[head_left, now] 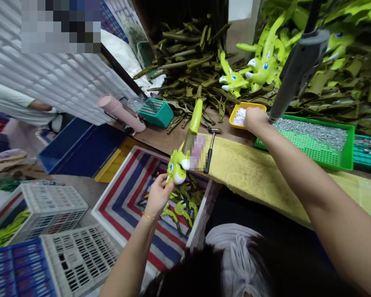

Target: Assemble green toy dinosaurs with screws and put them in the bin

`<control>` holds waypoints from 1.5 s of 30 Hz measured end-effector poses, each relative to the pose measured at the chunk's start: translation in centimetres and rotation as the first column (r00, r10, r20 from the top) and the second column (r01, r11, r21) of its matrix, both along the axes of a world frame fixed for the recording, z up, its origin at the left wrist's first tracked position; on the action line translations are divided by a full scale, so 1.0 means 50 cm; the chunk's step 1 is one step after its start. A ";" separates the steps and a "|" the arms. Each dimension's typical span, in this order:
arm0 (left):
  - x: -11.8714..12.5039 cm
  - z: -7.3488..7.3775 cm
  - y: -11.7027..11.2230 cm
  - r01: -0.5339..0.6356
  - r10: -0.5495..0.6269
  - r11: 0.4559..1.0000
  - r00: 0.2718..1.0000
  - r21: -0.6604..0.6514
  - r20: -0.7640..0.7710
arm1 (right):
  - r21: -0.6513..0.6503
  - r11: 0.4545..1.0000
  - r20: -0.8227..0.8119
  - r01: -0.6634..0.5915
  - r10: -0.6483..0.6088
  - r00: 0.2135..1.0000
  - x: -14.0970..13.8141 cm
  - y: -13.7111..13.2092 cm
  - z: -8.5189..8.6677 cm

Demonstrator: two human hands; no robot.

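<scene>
Head cam view: the left hand (157, 197) has its grip clenched around a lime-green plastic dinosaur-head toy (177, 168), held up over a white-rimmed box (117, 174) lined with red, white and blue striped tarp, with more green plastic pieces lying inside. The right hand (256, 119) is over on the far right of the wooden table (170, 138), above a small yellow plastic tray (247, 105) of white bits, and honestly I can't tell if that grip is closed on anything. A grey cylindrical power tool (299, 70) hangs just beside it, over a bright green plastic tray (351, 144) of small silver metal parts. A small black-handled hammer (210, 146) lies at the edge of a yellow foam pad (256, 173), near the toy.
</scene>
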State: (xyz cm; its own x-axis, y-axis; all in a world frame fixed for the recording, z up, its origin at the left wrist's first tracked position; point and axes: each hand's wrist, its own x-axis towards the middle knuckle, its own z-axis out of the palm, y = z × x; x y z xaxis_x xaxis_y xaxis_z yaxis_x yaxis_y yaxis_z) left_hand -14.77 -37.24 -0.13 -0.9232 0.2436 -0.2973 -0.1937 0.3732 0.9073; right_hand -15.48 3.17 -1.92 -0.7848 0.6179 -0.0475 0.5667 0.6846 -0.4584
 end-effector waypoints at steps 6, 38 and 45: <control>0.015 0.011 0.020 0.028 -0.030 0.999 0.999 0.044 0.041 | 0.005 1.000 -0.154 0.030 -0.029 0.988 0.021 0.011 -0.013; 0.072 -0.018 0.113 0.065 -0.148 0.938 0.964 0.341 0.221 | -0.582 0.547 -0.603 -0.601 0.205 0.771 0.169 -0.330 0.050; 0.061 -0.045 0.011 0.000 0.004 0.999 0.996 0.052 -0.085 | -0.219 0.919 -0.132 -0.327 0.304 0.943 0.094 -0.358 -0.048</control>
